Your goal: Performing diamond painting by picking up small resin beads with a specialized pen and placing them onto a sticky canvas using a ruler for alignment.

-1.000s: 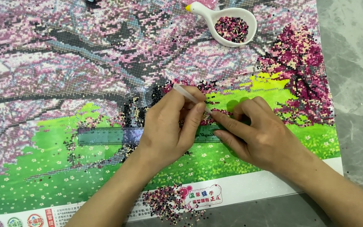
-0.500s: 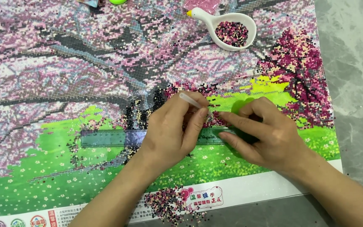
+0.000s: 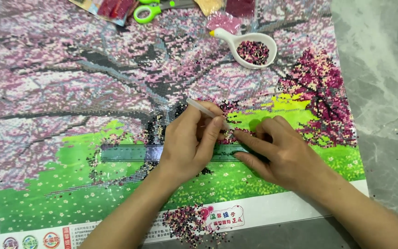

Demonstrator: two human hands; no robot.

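Note:
A large bead-mosaic canvas with pink blossom trees and green grass covers the surface. My left hand grips a thin white applicator pen, its tip down on the canvas among dark pink beads. My right hand lies flat beside it, fingers pressing a clear green ruler that lies across the grass area; its index fingertip nearly meets the pen tip.
A white spouted dish of dark pink beads sits at the top. Green-handled scissors and bead packets lie along the top edge. Loose beads are heaped at the canvas's lower border. Grey marbled surface at right.
The view has shifted, so the canvas sits lower and more of the top edge shows, with scissors and packets. Both hands stay at the same spot on the ruler.

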